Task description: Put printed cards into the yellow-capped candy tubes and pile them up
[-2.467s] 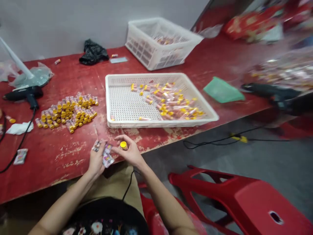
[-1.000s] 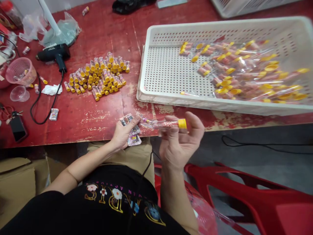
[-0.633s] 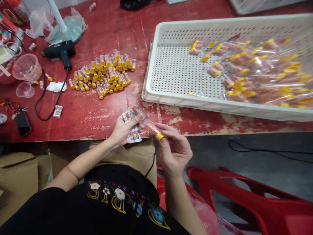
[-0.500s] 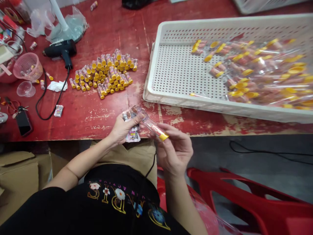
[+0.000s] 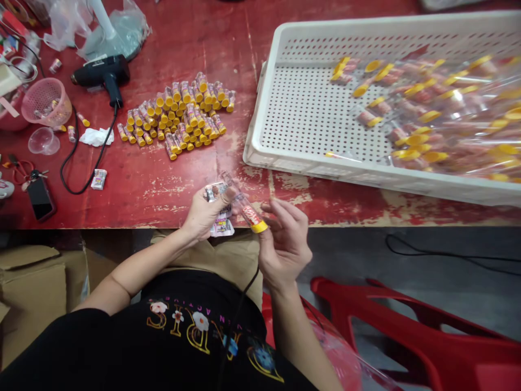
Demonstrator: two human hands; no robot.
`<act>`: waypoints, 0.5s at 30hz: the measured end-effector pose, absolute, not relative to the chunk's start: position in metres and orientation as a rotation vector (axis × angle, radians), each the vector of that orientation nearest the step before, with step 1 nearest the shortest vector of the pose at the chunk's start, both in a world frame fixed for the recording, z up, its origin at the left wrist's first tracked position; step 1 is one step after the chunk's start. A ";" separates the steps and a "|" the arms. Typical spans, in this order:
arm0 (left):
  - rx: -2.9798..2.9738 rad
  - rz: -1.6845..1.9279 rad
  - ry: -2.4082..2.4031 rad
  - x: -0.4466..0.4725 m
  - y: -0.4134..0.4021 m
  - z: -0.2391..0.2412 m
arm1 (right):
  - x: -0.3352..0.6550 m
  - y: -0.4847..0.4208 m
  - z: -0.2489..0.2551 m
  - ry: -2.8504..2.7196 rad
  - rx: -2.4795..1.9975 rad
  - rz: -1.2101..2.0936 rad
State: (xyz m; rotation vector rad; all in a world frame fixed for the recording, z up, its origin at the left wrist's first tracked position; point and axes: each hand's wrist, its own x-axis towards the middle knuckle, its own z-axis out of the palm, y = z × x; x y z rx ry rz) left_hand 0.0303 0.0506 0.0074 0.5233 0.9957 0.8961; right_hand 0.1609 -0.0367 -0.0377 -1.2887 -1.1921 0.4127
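Observation:
My left hand [image 5: 202, 217] is closed around a clear plastic tube [image 5: 240, 202] with a yellow cap [image 5: 259, 226] at its lower right end. Red lettering shows inside the tube near the cap. The same hand also keeps several small printed packets [image 5: 222, 227] against its palm and fingers. My right hand [image 5: 287, 241] is beside the cap, fingers apart and slightly curled. Its thumb tip is close under the cap; whether it touches, I cannot tell. Behind both hands lies a pile of small yellow-capped tubes [image 5: 189, 120] on the red table [image 5: 163, 198].
A white perforated tray [image 5: 293, 157] at right holds many larger yellow-capped tubes. Left of the pile are a heat gun [image 5: 103, 76] with a cord, a pink basket [image 5: 46, 100], a clear cup [image 5: 43, 141] and a phone [image 5: 40, 196]. A red stool [image 5: 407, 326] stands lower right.
The right hand has loosened from the tube's capped end and shifted slightly left. The tube has tilted more downward, its lettering now plainer. The left hand keeps its hold.

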 end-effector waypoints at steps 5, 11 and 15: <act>0.510 0.886 1.023 0.030 0.047 0.006 | 0.149 -0.037 -0.036 -1.133 -1.304 0.430; 0.550 0.877 0.971 0.030 0.038 0.007 | 0.131 -0.036 -0.037 -0.892 -1.248 0.590; 0.580 0.885 0.988 0.030 0.038 0.006 | 0.140 -0.027 -0.034 -1.148 -1.200 0.502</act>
